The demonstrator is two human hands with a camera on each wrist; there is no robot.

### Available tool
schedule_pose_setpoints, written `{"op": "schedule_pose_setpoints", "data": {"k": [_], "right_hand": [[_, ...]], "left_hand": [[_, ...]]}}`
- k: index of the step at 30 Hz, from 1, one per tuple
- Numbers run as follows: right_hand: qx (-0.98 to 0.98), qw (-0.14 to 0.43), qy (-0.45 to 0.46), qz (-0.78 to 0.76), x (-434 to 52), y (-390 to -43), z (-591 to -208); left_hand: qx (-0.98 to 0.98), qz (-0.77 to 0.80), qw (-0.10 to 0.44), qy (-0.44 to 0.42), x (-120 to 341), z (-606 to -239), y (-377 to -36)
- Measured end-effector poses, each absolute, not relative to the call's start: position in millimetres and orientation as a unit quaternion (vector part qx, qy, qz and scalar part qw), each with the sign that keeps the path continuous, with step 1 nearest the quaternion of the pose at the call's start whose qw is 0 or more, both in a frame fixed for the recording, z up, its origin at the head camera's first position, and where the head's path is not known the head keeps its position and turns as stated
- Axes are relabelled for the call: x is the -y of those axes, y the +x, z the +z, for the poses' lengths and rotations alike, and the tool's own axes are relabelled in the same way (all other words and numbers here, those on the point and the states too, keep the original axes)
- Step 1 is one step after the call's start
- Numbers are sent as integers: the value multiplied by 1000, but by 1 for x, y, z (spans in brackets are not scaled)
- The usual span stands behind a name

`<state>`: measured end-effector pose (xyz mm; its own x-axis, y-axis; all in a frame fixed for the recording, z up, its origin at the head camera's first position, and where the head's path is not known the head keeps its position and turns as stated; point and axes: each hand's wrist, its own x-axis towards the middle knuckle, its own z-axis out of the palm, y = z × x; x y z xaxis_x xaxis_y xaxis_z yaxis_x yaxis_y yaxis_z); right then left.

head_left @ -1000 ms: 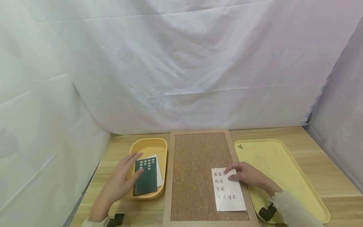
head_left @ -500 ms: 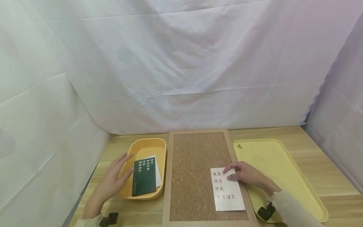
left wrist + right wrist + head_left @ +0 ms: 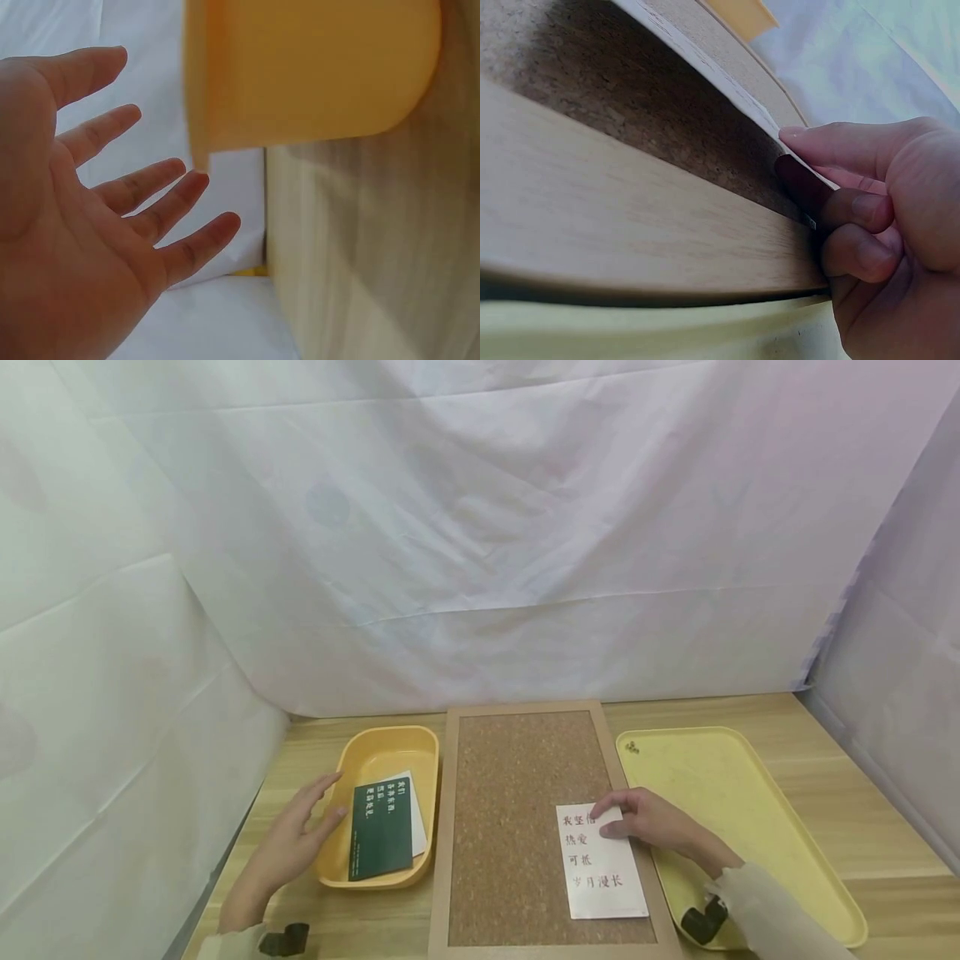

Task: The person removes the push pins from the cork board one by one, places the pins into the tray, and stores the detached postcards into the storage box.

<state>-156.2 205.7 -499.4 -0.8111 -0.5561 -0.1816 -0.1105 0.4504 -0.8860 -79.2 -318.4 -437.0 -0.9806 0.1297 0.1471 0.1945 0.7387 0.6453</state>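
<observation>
Right hand [image 3: 651, 823] pinched white card [image 3: 600, 862] at lower right, steadying it on cork board [image 3: 517, 793]; left hand [image 3: 288, 847] open beside orange tray [image 3: 390, 747].

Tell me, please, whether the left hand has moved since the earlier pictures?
Yes. The left hand has drawn back leftward, off the dark green card and out past the left rim of the small yellow tray, which itself has stayed put.

Two bare hands, the left hand [image 3: 288, 847] and right hand [image 3: 654, 823], each emerging from a pale, off-white sleeve [image 3: 772, 914] whose cuff ends at the wrist, with a small black wrist-mounted device [image 3: 705, 922] beside each cuff.
</observation>
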Motion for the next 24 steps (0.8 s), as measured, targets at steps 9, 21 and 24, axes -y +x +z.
{"op": "schedule_pose_setpoints", "data": {"k": [9,21,24], "right_hand": [[-816,235,-201,-488,-205,-156,-498],[-822,230,-203,-479,-205,-155,-498],[-824,228,-204,-477,-205,-156,-497]], "left_hand": [[920,-386,1,-66,327,-455,-83],[910,-407,-67,-39,327,-468,-81],[905,-416,-75,-39,327,-470,-80]]}}
